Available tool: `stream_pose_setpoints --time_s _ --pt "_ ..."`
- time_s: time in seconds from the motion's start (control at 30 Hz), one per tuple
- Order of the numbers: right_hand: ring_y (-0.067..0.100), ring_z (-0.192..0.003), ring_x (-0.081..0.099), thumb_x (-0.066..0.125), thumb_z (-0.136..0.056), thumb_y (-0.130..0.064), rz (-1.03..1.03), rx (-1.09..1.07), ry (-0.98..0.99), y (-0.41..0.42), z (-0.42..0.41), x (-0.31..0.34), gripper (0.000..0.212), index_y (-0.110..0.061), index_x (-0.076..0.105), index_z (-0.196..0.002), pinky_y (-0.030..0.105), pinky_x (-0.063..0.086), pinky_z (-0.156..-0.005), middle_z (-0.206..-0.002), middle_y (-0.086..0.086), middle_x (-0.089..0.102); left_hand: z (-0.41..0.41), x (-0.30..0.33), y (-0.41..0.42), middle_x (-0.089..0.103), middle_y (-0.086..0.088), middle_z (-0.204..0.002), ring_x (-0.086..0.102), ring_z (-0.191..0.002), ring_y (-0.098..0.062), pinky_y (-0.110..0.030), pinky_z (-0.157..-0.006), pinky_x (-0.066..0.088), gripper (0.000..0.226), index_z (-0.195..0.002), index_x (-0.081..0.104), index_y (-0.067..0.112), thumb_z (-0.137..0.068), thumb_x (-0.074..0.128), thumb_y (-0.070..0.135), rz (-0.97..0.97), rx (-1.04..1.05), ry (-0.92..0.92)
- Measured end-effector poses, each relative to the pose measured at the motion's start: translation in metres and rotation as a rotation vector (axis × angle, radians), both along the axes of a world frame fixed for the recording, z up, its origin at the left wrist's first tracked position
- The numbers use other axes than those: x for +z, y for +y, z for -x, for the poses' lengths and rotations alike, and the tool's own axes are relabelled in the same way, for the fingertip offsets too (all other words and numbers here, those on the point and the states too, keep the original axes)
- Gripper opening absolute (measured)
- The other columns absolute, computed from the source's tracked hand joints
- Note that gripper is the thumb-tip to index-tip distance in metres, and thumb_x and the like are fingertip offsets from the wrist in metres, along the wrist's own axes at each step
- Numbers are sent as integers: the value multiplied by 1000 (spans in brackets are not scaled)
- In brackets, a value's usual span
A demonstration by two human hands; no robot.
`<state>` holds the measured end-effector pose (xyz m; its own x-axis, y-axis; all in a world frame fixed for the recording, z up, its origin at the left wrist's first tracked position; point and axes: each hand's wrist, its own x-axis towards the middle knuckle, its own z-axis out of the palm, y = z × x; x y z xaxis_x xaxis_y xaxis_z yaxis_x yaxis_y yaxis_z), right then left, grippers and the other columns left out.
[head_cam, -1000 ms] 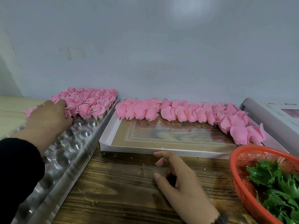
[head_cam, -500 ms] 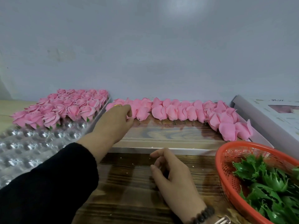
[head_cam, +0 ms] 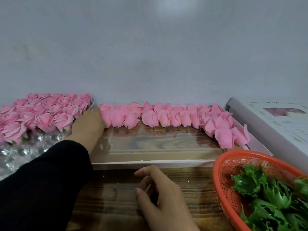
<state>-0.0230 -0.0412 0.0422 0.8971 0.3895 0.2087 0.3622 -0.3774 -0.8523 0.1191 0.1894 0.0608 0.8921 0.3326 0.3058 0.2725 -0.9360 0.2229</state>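
Note:
A shallow white box [head_cam: 150, 162] lies on the wooden table. Pink roses [head_cam: 166, 117] lie in a row along its far edge and down its right side. My left hand [head_cam: 88, 125], in a black sleeve, is at the left end of that row. Its fingers curl round the leftmost pink rose [head_cam: 105, 112] and are partly hidden. More pink roses [head_cam: 43, 112] stand in a clear plastic cell tray [head_cam: 25, 152] at the left. My right hand [head_cam: 160, 194] rests on the table in front of the box, its fingers loosely curled and holding nothing I can make out.
An orange mesh basket [head_cam: 223, 174] of green plastic leaf pieces [head_cam: 266, 197] sits at the front right. A white carton with a window [head_cam: 275, 122] lies at the far right. A grey wall stands close behind everything.
My left hand left the roses in the cell tray and moved right to the left end of the row in the white box. My right hand stayed where it was.

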Motion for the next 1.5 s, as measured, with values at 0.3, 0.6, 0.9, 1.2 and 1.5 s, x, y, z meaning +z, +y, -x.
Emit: stream_pose_setpoints --time_s 0.3,0.6,0.9,1.2,1.5 --pt "-3 -78 52 57 -83 -29 29 -5 -18 0 -2 -4 28 -53 43 -86 5 38 -71 -89 -14 54 -11 -10 -1 45 -30 -117 53 -103 -47 -51 -80 41 32 -121 43 -4 -90 40 -1 -130 -3 1" --pt "-7 -78 50 54 -78 -33 11 -14 -30 0 -3 -7 22 -40 45 -97 4 37 -71 -88 -29 50 -21 -18 7 48 -35 -106 51 -94 -45 -46 -76 40 28 -111 47 -2 -85 43 -8 58 -42 -37" --pt "-7 -78 51 59 -85 -25 11 -32 23 0 -1 -5 27 -50 46 -86 3 37 -67 -97 -27 49 0 -4 0 52 -20 -86 46 -75 -28 -32 -61 34 24 -92 45 8 -75 60 0 328 -27 -275" --pt "8 -63 51 61 -84 -14 -236 -27 31 -1 1 -2 16 -28 61 -91 21 45 -66 -73 -7 56 114 26 -44 56 -14 -71 53 -62 -19 -31 -65 44 26 -74 52 25 -72 68 5 1014 -284 -344" --pt "-5 -90 61 45 -75 -48 -181 238 98 11 19 11 42 -26 65 -105 14 45 -81 -96 -10 71 192 -9 -92 60 -10 -72 58 -64 -18 -24 -58 52 20 -81 60 18 -66 59 4 1570 -503 -372"
